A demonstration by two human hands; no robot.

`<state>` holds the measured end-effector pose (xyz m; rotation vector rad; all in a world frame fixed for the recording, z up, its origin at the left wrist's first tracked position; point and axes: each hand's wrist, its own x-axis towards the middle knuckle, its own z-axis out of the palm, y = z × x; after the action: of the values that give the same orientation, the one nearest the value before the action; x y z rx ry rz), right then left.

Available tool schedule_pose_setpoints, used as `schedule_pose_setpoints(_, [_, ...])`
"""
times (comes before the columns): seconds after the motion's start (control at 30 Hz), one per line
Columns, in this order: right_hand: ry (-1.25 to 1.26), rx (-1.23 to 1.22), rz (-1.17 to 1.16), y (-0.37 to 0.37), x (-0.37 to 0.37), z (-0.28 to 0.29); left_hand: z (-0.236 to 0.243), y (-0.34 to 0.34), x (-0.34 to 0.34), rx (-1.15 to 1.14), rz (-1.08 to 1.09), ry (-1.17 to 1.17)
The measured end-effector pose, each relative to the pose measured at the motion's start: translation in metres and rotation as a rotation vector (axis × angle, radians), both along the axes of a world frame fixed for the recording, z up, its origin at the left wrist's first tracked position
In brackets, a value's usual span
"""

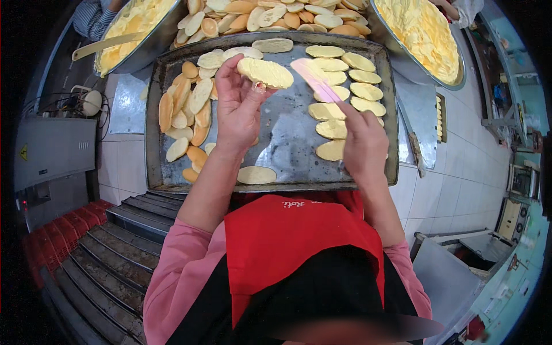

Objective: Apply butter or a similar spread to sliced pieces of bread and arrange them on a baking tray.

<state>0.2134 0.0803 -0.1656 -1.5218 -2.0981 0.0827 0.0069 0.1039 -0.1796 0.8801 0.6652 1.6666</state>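
Note:
My left hand (241,109) grips an oval bread slice (266,73), its upper face coated with pale yellow cream. Closed round a pink spatula (316,80), my right hand (366,138) holds the blade a little to the right of the slice, apart from it. Both hands are above a dark metal tray (282,138). Cream-coated oval slices (330,130) lie in two columns along the tray's right side, partly hidden by my right hand. A loose heap of plain oval slices (184,109), some brown side up, fills the left. One slice (256,175) rests at the near edge.
A large pile of bread ovals (270,16) lies beyond the tray. Metal bowls of yellow cream stand at the far left (138,23) and far right (420,37); a spatula (109,45) sits in the left one. A long knife (413,138) lies right of the tray. Stacked dark trays (109,253) stand lower left.

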Motion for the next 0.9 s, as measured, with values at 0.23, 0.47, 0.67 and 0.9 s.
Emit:
schedule_pose_setpoints(0.23, [1.043,-0.909,0.057,-0.028,0.014,0.002,-0.024,0.003,-0.011,0.27,0.213,0.405])
schedule_pose_setpoints(0.47, [1.009,-0.617,-0.133,-0.045,0.053,0.003,-0.02,-0.035,-0.017,-0.283,-0.264,0.46])
schedule_pose_setpoints(0.67, [1.04,-0.515,-0.147,-0.063,0.084,0.004,-0.04,-0.07,0.009,-0.43,-0.619,1.144])
schedule_pose_setpoints(0.9, [0.989,-0.503,-0.178,-0.08,0.094,0.004,-0.041,-0.057,0.053,-0.08,-0.628,1.688])
